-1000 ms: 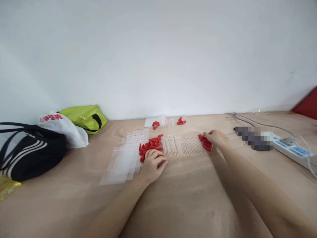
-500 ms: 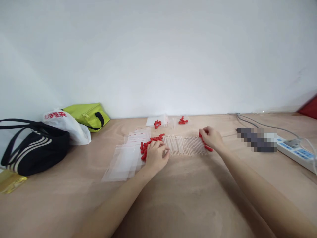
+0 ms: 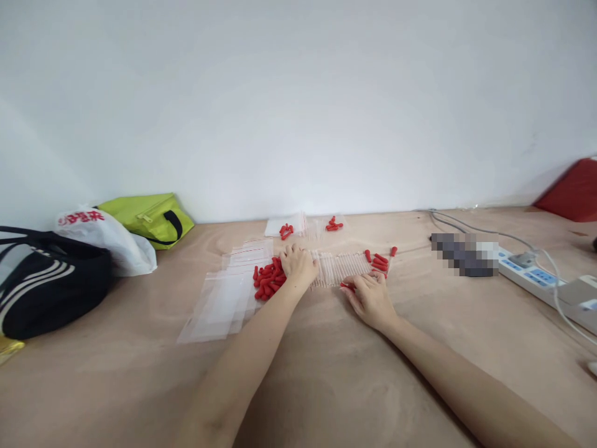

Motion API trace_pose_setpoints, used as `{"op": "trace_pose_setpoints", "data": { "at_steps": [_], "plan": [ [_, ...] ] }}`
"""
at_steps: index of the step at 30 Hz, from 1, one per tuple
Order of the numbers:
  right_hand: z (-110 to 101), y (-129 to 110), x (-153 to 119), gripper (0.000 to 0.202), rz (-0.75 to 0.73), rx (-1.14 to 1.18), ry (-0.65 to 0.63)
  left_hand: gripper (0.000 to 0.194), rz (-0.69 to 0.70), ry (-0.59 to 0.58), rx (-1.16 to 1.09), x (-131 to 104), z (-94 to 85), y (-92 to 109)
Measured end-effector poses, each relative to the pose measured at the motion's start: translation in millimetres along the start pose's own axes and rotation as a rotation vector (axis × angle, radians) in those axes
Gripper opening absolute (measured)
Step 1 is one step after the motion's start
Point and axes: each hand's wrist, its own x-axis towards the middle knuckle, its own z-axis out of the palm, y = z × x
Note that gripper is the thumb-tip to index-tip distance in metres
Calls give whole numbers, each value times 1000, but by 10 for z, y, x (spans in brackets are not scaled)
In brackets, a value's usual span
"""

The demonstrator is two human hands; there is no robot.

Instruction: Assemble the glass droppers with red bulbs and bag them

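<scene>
L hand (image 3: 298,266) is lying knuckles-up on the left end of the tube row (image 3: 342,269), fingers curled down; can't tell if it's gripping anything. Red cap pile (image 3: 267,281) is sitting just beside it, partly on the clear bags (image 3: 224,298). R hand (image 3: 370,297) is resting at the row's near edge, pinching one red cap (image 3: 347,286) w/ fingertips. More caps (image 3: 380,260) are lying at the row's right end. All on the wood table (image 3: 326,386). Power strip (image 3: 536,277) far right, bags far left.
</scene>
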Motion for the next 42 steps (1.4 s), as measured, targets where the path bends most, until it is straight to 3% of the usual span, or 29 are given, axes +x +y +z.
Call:
{"op": "trace_pose_setpoints", "data": {
  "at_steps": [10,14,17,22,26,31,35,42],
  "plan": [
    [16,26,-15,17,25,17,13,40,-133,-139,49,171,-5,138],
    [47,29,-18,21,33,38,29,36,-150,-173,5,207,5,128],
    [66,43,-29,23,35,108,20,33,-111,-150,-39,193,-92,102],
    [41,64,-42,22,57,308,8,17,124,-66,-141,-131,-402,-128],
    [-45,-20,20,17,112,414,6,15,474,19,-386,-663,-415,-504],
    [-76,-226,123,14,96,525,-98,16,559,187,-479,-1031,-184,-801],
    [12,-328,95,20,52,559,-86,18,542,238,-503,-1042,-103,-810],
    [48,-428,5,22,2,650,-145,17,595,237,-496,-1070,-112,-772]
  ]
}}
